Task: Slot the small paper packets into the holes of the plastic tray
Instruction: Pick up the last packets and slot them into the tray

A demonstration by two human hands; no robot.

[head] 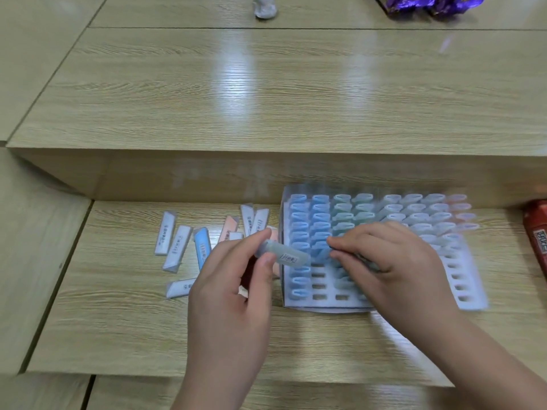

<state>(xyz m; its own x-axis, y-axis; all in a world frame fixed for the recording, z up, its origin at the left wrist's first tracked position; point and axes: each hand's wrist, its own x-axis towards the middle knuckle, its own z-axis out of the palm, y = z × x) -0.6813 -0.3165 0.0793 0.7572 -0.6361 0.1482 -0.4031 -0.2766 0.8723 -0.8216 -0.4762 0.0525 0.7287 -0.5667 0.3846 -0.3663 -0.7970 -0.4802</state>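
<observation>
A white plastic tray [470, 294] lies on the lower wooden table, most of its holes filled with upright blue, green and pale packets. My left hand [233, 291] holds a pale green packet [288, 256] between thumb and fingers, just left of the tray's edge. Over the tray's middle rows, my right hand [390, 258] pinches a packet at its fingertips; that packet is mostly hidden. Several loose packets [177, 247], white, blue and orange, lie scattered left of the tray. The near rows still show open holes [318, 287].
A raised wooden step [266, 93] runs behind the tray. A red packet [537, 235] lies at the right edge. Purple foil bags [429, 4] and a white object [265, 7] sit on the far surface.
</observation>
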